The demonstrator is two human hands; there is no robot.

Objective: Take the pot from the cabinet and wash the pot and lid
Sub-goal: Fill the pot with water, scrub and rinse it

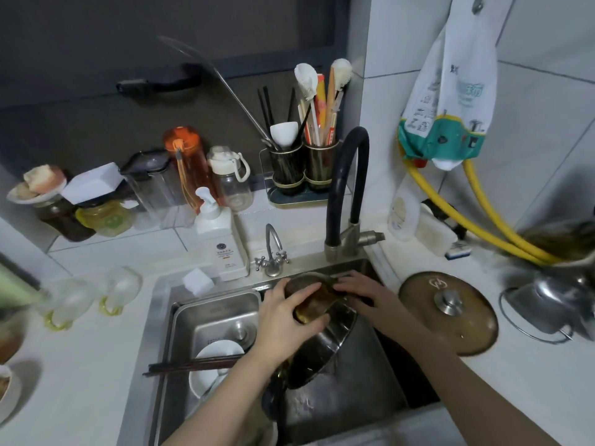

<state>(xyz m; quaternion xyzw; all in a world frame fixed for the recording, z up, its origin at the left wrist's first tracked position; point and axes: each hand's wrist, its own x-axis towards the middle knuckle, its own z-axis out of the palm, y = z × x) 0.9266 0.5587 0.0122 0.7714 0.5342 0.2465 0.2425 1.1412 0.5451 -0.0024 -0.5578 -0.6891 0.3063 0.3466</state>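
Here, at the sink:
Pot [325, 346]: sat tilted on its side in the sink [347, 410], under the black tap [346, 188].
Left hand [283, 326]: its grip was curled round a brownish scrubbing pad [310, 304], pressed on the pot.
Right hand [363, 294]: its fingers lay fairly straight on the pot's upper rim.
Lid [449, 312]: lay flat on the white surface [483, 397], right of the sink, apart from the pot.

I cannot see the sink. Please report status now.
Left hand grips pot rim, right hand on far rim. Pot tilted over sink. Lid waits on counter, right. Nothing blocking.
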